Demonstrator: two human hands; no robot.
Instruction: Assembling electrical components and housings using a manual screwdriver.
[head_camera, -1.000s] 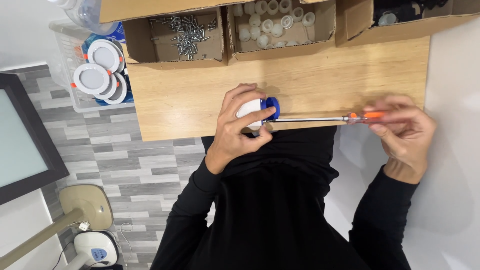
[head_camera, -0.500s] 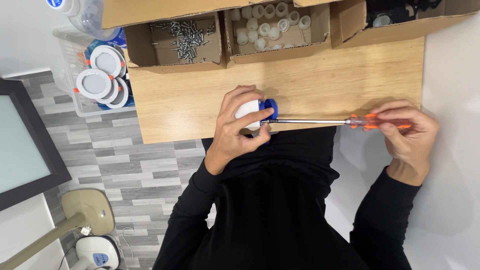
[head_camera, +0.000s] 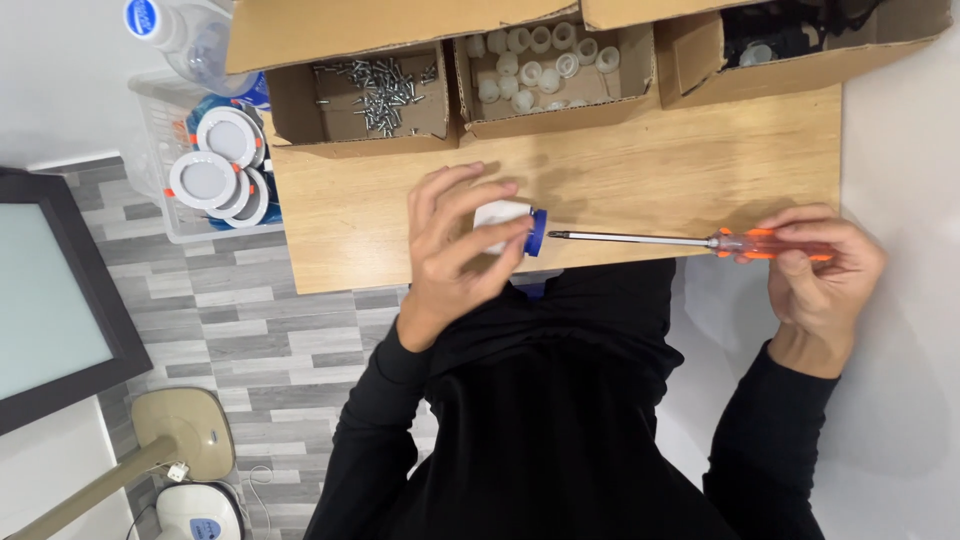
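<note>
from my head camera, my left hand (head_camera: 455, 250) is wrapped around a small white part with a blue ring (head_camera: 515, 226) over the wooden table (head_camera: 640, 170). my right hand (head_camera: 820, 275) grips the orange-handled screwdriver (head_camera: 690, 241), its tip just beside the blue ring, not touching.

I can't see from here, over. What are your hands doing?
Left hand grips white part with blue cap. Right hand holds orange-handled screwdriver, tip just off the cap. Nothing between them.
</note>
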